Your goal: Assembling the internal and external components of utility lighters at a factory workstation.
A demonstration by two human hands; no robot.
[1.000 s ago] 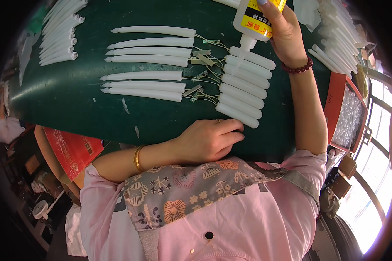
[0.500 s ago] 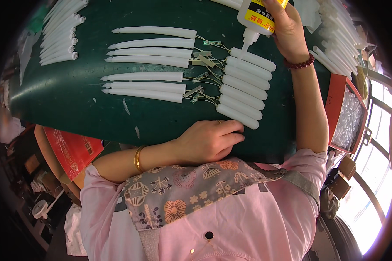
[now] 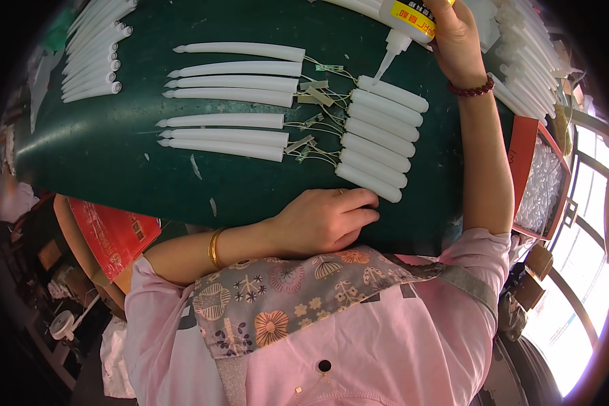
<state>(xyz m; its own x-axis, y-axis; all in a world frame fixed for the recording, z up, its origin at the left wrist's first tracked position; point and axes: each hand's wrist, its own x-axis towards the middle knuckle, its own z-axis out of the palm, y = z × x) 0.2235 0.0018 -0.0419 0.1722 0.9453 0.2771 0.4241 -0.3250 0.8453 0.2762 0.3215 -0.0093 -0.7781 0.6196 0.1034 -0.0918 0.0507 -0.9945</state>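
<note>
My right hand [image 3: 457, 42] is closed around a white glue bottle [image 3: 413, 19] with a yellow label, partly cut off by the upper edge. It is tilted, its nozzle [image 3: 390, 55] pointing down at the left end of the farthest white tube [image 3: 394, 93]. Several such tubes lie side by side in a slanted row. Thin wires and small circuit boards [image 3: 316, 93] link them to several white taper candle sticks [image 3: 233, 82] with flame-shaped tips. Curled on the table, my left hand [image 3: 331, 220] rests by the nearest tube [image 3: 369, 184], its fingers closed with nothing visible in them.
More white sticks [image 3: 95, 74] lie at the far left of the green table [image 3: 115, 149]. A pile of white tubes [image 3: 528, 74] is at the far right. Beside it, a red box [image 3: 538, 179] holds clear plastic pieces. A red carton [image 3: 111, 233] stands left of the table.
My right hand has drawn the glue bottle slightly up and to the right, so the nozzle tip sits nearer the far tube's left end. My left hand has barely moved.
</note>
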